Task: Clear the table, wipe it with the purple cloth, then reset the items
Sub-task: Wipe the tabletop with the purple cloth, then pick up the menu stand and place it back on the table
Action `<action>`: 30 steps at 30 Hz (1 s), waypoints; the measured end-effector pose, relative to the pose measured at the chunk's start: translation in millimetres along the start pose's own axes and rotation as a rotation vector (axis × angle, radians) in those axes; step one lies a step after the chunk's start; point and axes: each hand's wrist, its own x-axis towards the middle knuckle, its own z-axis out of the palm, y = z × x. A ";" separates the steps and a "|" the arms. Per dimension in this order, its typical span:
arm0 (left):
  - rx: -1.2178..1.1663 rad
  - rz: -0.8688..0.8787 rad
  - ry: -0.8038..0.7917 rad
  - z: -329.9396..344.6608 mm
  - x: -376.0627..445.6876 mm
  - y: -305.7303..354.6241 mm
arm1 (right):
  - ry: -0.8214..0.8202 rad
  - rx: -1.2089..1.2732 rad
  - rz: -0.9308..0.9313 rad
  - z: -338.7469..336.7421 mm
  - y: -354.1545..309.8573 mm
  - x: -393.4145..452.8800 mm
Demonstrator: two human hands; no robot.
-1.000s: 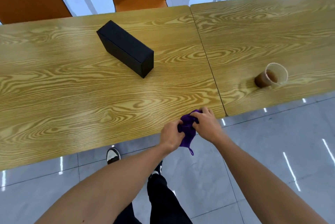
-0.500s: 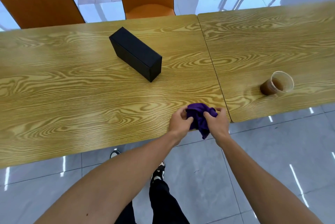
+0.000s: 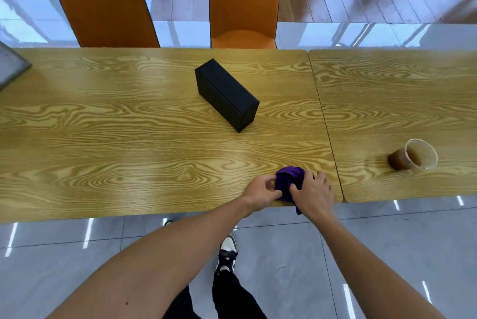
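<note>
— Where's the cloth?

— Bunched between my left hand (image 3: 260, 191) and right hand (image 3: 313, 193), both pinching the purple cloth (image 3: 289, 180) at the tabletop (image 3: 129, 153) edge.

— How will you wipe well?

— I'd spread it flat first. The black box (image 3: 227, 94) lies beyond my hands, the cup (image 3: 413, 154) off to my right; I'd say both should go first.

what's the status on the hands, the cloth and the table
Left hand and right hand both gripping bunched purple cloth at near table edge. Long black rectangular box and clear plastic cup of brown drink uncleared.
</note>
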 end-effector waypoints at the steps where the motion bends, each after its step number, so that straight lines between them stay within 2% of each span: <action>1: 0.066 -0.015 0.019 -7.1 -1.9 2.5 | 0.005 -0.042 -0.049 -2.4 -6.5 -0.4; 5: 0.366 -0.001 0.101 -49.9 -12.4 6.6 | -0.119 -0.042 -0.279 -16.4 -48.9 0.5; 8: 0.505 0.024 0.187 -92.0 -27.0 11.7 | -0.206 -0.095 -0.444 -30.2 -98.3 0.5; 14: 0.664 0.007 0.397 -191.8 -63.0 11.5 | -0.195 -0.192 -0.644 -48.5 -217.1 -6.6; 22: 0.674 -0.057 0.660 -349.7 -128.7 4.6 | -0.148 -0.235 -0.820 -71.3 -395.2 -20.5; 30: 0.449 -0.049 0.898 -527.3 -191.0 -13.2 | -0.127 -0.170 -0.949 -77.2 -586.4 -45.0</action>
